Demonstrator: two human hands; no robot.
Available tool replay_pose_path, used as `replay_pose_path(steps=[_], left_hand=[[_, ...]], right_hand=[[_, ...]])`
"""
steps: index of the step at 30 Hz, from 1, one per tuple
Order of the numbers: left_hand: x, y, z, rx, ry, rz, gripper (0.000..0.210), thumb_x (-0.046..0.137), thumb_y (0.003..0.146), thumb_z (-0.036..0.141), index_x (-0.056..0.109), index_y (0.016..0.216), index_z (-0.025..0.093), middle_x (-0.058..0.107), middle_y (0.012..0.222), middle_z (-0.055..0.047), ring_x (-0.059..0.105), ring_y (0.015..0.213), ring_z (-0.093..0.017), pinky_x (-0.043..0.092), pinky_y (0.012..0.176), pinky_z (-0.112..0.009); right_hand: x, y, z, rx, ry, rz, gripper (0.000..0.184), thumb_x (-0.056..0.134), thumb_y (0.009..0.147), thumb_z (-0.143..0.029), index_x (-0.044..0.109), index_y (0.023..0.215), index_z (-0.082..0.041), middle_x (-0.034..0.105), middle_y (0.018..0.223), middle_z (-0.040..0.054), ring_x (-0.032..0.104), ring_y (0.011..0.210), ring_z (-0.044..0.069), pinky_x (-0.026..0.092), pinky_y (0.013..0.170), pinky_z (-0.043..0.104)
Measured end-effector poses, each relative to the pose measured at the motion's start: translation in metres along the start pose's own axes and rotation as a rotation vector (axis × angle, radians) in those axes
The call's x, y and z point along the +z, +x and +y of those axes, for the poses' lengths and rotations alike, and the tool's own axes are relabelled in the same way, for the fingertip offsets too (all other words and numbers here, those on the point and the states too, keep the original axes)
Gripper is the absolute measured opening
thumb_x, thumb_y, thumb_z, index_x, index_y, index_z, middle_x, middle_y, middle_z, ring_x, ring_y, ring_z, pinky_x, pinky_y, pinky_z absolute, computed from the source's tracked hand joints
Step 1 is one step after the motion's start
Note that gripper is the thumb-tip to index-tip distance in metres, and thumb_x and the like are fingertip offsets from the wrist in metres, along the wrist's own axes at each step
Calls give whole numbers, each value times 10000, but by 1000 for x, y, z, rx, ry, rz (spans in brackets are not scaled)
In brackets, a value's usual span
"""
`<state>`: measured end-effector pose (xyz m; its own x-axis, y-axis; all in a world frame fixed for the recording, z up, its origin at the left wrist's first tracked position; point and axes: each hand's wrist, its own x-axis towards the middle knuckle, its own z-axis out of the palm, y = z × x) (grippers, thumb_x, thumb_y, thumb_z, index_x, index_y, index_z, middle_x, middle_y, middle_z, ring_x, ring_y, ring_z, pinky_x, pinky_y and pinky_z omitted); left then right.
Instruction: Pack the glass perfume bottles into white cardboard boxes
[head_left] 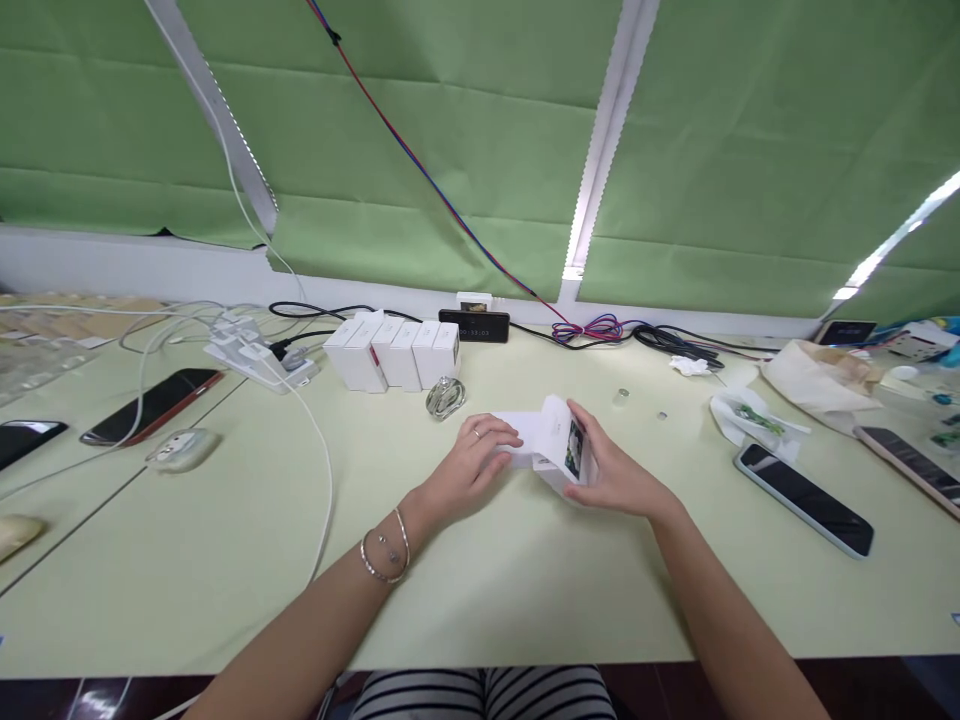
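Observation:
My right hand (619,470) grips a small white box (553,435) from its right side, thumb and fingers spread around it. The box is tilted, with a dark picture on the face toward the palm. My left hand (476,458) is closed with curled fingers on a flat white piece (523,428) that meets the box's left side. Whether this piece is a flap of the box or separate, I cannot tell. A round, clear glass bottle (445,398) stands just beyond my left hand. Behind it are several white boxes (393,350) in a row.
A phone (474,326) showing digits leans at the back. A power strip (259,358) with cables is at left, near another phone (154,405). At right are a light-blue-edged phone (806,500), a crumpled wrapper (757,420) and a black cable coil (675,345). A small clear cap (621,397) lies beyond my right hand.

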<state>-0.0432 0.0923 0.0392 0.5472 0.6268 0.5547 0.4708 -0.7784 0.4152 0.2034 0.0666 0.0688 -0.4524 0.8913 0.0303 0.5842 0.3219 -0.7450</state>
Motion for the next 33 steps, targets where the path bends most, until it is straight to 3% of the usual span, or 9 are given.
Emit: replay_pose_path(steps=[3, 6, 9, 13, 18, 23, 27, 30, 33], left_hand=[[-1, 1, 12, 123, -84, 91, 280, 346, 914, 154, 492, 1147, 207, 623, 1027, -79, 496, 1044, -191, 415, 895, -364], [-4, 3, 20, 265, -128, 147, 223, 384, 900, 116, 545, 1012, 223, 661, 882, -39, 574, 923, -165, 434, 830, -334], [-8, 4, 26, 313, -179, 175, 74, 506, 884, 250, 563, 927, 230, 666, 763, -6, 609, 839, -166, 434, 812, -341], [-11, 4, 34, 199, -125, 118, 462, 594, 750, 570, 542, 1044, 217, 642, 1013, -90, 523, 1114, -274, 374, 944, -440], [-11, 4, 37, 25, -144, 2, 718, 576, 687, 670, 426, 1224, 218, 414, 1323, -150, 334, 1290, -316, 327, 1025, -478], [-7, 2, 41, -67, -69, -86, 791, 561, 697, 671, 335, 1328, 250, 304, 1429, -123, 278, 1294, -328, 279, 1047, -498], [-6, 2, 46, -161, 3, -128, 989, 548, 666, 715, 179, 1412, 181, 303, 1442, -153, 141, 1354, -379, 163, 1080, -553], [-8, 4, 49, -184, -49, -173, 973, 543, 694, 684, 156, 1420, 166, 324, 1429, -161, 270, 1319, -354, 257, 1061, -502], [-9, 7, 51, -174, -67, -228, 910, 549, 727, 621, 173, 1425, 174, 307, 1434, -170, 362, 1268, -333, 335, 1018, -476]], right_hand=[[9, 5, 1, -135, 130, -18, 1035, 670, 676, -246, -30, 1439, -235, 106, 1513, 123, 162, 1388, 271, 180, 1121, 455], [22, 7, 0, -209, 222, -85, 1034, 687, 669, -242, -1, 1440, -253, 106, 1520, 104, 146, 1395, 262, 172, 1127, 452], [31, 8, -3, -222, 277, -87, 1025, 690, 672, -236, 9, 1439, -258, 119, 1518, 102, 160, 1392, 263, 190, 1123, 457], [41, 9, -14, -260, 318, -63, 960, 683, 699, -276, 64, 1432, -240, 218, 1479, 122, 264, 1350, 272, 280, 1085, 452], [48, 10, -17, -347, 336, -65, 912, 649, 744, -380, 69, 1430, -223, 180, 1486, 133, 254, 1345, 272, 293, 1073, 445], [50, 8, -5, -386, 351, -69, 1030, 610, 764, -443, -172, 1409, -264, 39, 1501, 143, 176, 1371, 297, 259, 1064, 503], [52, 8, -4, -430, 356, -37, 1058, 561, 792, -473, -314, 1352, -272, 179, 1427, 168, 276, 1324, 284, 310, 1016, 518], [49, 7, -5, -494, 269, -15, 1060, 566, 791, -420, -329, 1344, -295, 178, 1403, 150, 321, 1291, 287, 383, 960, 504], [42, 2, -6, -443, 108, -18, 1071, 582, 775, -373, -326, 1342, -325, 145, 1411, 149, 404, 1203, 307, 454, 873, 485]])
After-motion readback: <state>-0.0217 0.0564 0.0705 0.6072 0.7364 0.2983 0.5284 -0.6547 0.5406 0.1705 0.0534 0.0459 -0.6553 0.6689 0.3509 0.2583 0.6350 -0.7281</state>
